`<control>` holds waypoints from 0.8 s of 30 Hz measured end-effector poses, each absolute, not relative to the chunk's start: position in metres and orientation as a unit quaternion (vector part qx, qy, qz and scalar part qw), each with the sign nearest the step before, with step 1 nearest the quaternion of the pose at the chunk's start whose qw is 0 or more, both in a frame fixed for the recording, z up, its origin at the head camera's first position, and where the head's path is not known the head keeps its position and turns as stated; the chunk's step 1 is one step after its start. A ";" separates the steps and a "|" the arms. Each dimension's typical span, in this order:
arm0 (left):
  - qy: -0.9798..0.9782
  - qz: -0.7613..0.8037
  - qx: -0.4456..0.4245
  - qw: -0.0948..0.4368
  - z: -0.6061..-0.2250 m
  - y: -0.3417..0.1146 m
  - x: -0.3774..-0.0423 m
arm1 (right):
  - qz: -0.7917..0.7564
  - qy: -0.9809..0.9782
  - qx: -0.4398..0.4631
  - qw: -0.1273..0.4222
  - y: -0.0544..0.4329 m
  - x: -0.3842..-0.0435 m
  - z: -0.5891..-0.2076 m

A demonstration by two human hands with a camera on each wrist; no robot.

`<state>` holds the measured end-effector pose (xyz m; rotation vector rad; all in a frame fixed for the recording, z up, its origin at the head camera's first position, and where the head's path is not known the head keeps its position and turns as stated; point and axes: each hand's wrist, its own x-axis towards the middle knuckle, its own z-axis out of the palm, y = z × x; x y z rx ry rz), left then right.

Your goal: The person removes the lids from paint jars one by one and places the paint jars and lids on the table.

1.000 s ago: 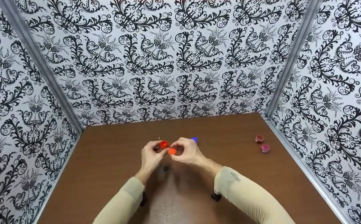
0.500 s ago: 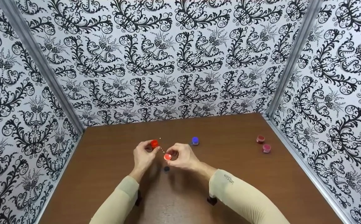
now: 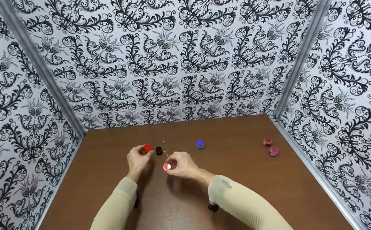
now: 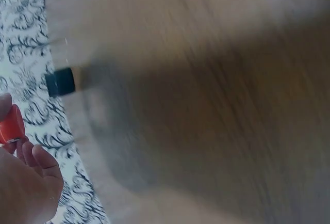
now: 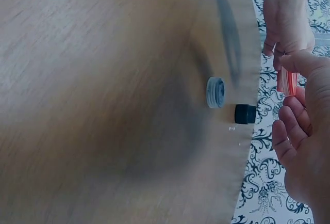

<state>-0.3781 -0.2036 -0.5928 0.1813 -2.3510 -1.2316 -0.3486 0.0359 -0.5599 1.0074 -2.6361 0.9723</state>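
Pinching the red-and-white disc (image 3: 166,166) betw. thumb and fingers, the R hand (image 3: 183,164) is on the near side of the work. Clock ref.: black jar (image 3: 158,150) as centre, 12 = back wall (image 3: 185,80). R hand at approx. 4 o'clock, disc at 5. Beneath, also approx. 5 o'clock, a clear ridged jar (image 5: 212,93) rests on the table (image 3: 243,185), mostly hidden by the R hand in head view.

L hand (image 3: 136,161) at 8 o'clock: thumb and fingers clamped on the red pot (image 3: 147,148), which is at 9 o'clock, just beside the black jar.

Key relation (my judgement): disc vs. pot. From the L grip, disc lies at 4 to 5 o'clock, apart, in the R grip. Black jar is nearer the L fingertips. Long axis: none marked; both pcs. look round and squat. Disc is tilted; exact angle can't be told from where I stand.

Farther out: white specks (image 3: 165,153) near the black jar; pink jar (image 3: 273,151) at 3 o'clock; blue-capped jar (image 3: 200,144) betw. 2 and 3; dark-red jar (image 3: 267,142) just short of 3, beside pink.

Qty.: hands 2; disc 1; red pot 1; black jar 1; clear jar 1; pink 1; blue-capped 1; dark-red 1; specks, several, too small to count.
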 end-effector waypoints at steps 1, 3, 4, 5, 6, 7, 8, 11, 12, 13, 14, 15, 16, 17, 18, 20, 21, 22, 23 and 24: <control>-0.861 -0.446 0.071 0.235 -0.593 -0.206 -0.379 | 0.319 -0.882 0.337 0.076 0.035 -0.349 -0.561; -0.865 -0.441 0.082 0.226 -0.595 -0.209 -0.379 | 0.309 -0.886 0.338 0.070 0.032 -0.349 -0.563; -0.866 -0.440 0.086 0.220 -0.595 -0.210 -0.379 | 0.302 -0.889 0.338 0.067 0.031 -0.349 -0.563; -0.867 -0.440 0.091 0.213 -0.596 -0.211 -0.379 | 0.296 -0.891 0.339 0.063 0.029 -0.348 -0.564; -0.868 -0.441 0.095 0.206 -0.597 -0.212 -0.379 | 0.289 -0.893 0.340 0.058 0.028 -0.348 -0.564; -0.869 -0.441 0.097 0.201 -0.599 -0.213 -0.380 | 0.283 -0.895 0.340 0.054 0.026 -0.347 -0.565; -0.870 -0.442 0.099 0.195 -0.600 -0.214 -0.381 | 0.275 -0.898 0.340 0.051 0.025 -0.346 -0.566; -0.874 -0.439 0.106 0.177 -0.604 -0.216 -0.383 | 0.241 -0.906 0.345 0.051 0.019 -0.344 -0.569; -0.878 -0.435 0.109 0.170 -0.605 -0.217 -0.384 | 0.226 -0.909 0.346 0.051 0.017 -0.344 -0.570; -0.882 -0.428 0.112 0.163 -0.606 -0.218 -0.384 | 0.211 -0.912 0.349 0.052 0.015 -0.344 -0.572; -0.886 -0.420 0.115 0.156 -0.607 -0.219 -0.384 | 0.196 -0.914 0.352 0.052 0.013 -0.343 -0.573; -0.891 -0.411 0.118 0.152 -0.608 -0.220 -0.385 | 0.179 -0.916 0.355 0.053 0.012 -0.343 -0.574; -0.895 -0.403 0.121 0.148 -0.609 -0.221 -0.384 | 0.165 -0.918 0.357 0.051 0.011 -0.343 -0.575; -0.899 -0.395 0.123 0.147 -0.610 -0.222 -0.384 | 0.154 -0.919 0.359 0.049 0.010 -0.344 -0.576; -0.902 -0.387 0.125 0.146 -0.611 -0.223 -0.384 | 0.144 -0.920 0.361 0.047 0.009 -0.344 -0.577; -0.906 -0.377 0.131 0.144 -0.611 -0.225 -0.383 | 0.131 -0.922 0.362 0.045 0.009 -0.345 -0.577; -0.907 -0.374 0.133 0.143 -0.611 -0.226 -0.383 | 0.128 -0.922 0.362 0.044 0.009 -0.346 -0.577; -0.907 -0.374 0.134 0.140 -0.611 -0.226 -0.383 | 0.127 -0.923 0.362 0.043 0.009 -0.347 -0.578; -0.907 -0.373 0.137 0.136 -0.611 -0.227 -0.383 | 0.126 -0.923 0.362 0.043 0.009 -0.349 -0.578; -0.908 -0.372 0.139 0.133 -0.611 -0.227 -0.383 | 0.124 -0.923 0.362 0.045 0.009 -0.350 -0.579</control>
